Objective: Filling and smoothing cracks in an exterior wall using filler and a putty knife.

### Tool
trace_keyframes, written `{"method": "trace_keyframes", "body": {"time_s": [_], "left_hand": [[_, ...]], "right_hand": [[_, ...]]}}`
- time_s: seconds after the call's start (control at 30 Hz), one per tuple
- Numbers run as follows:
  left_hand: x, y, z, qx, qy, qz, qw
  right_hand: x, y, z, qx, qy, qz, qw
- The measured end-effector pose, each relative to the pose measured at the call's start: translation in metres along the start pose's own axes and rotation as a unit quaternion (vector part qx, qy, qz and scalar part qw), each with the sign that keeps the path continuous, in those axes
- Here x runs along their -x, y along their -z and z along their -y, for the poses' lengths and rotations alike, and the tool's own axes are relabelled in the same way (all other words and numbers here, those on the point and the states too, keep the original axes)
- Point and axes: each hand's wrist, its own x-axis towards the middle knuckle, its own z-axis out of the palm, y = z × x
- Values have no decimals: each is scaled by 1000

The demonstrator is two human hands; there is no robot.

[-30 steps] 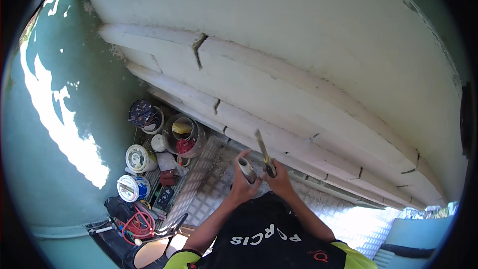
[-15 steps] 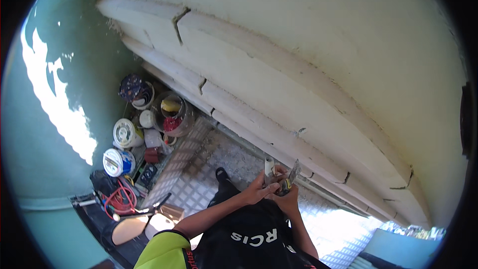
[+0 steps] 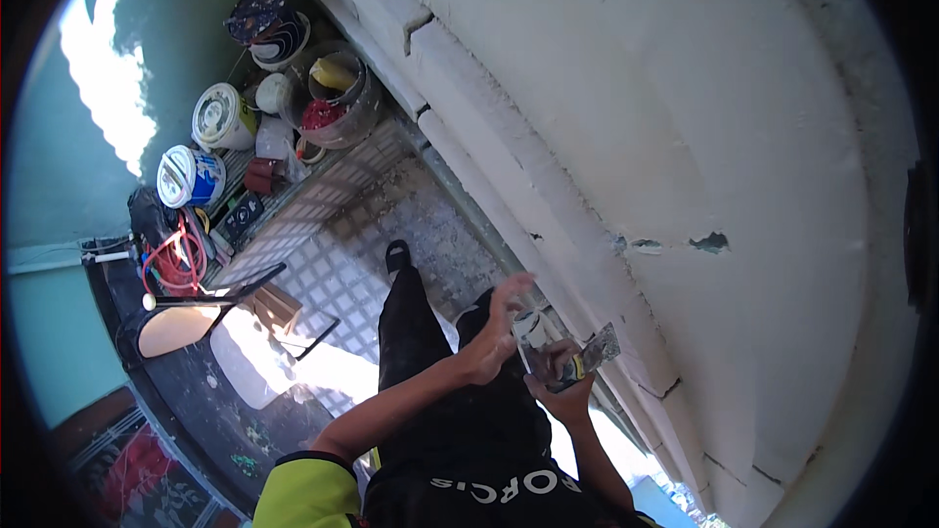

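Observation:
My left hand [image 3: 494, 332] is raised beside a pale tube [image 3: 528, 332], its fingers apart and stretched. My right hand [image 3: 562, 381], low right of it, grips a putty knife [image 3: 599, 344] with a wide metal blade and a yellow-marked handle, along with the tube. Both hands are over my dark trousers, beside the cream stepped wall mouldings [image 3: 528, 205], which have cracks and gaps. A chipped patch [image 3: 711, 242] shows on the wall above them.
At the upper left, paint buckets [image 3: 191, 176] and a tub [image 3: 347, 122] stand by the green wall [image 3: 49, 215], with a coiled red hose [image 3: 176, 264]. A chair [image 3: 240, 362] is at lower left. My feet are on a speckled, sunlit floor [image 3: 342, 254].
The view has swung toward the right-hand wall, showing more of the chair and chipped patch. My left hand has loosened from the tube; the knife has moved lower in the picture.

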Motion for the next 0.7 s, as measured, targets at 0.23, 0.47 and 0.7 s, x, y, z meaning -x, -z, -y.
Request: {"method": "trace_keyframes", "body": {"time_s": [0.23, 0.47, 0.7], "left_hand": [[-31, 15, 2, -50, -16, -215, 975], [-89, 27, -19, -302, -203, -253, 896], [-100, -19, -17, -492, -360, -24, 792]], "right_hand": [[8, 28, -1, 31, 40, 58, 997], [18, 43, -1, 78, 11, 124, 989], [34, 56, 3, 100, -4, 156, 983]]}}
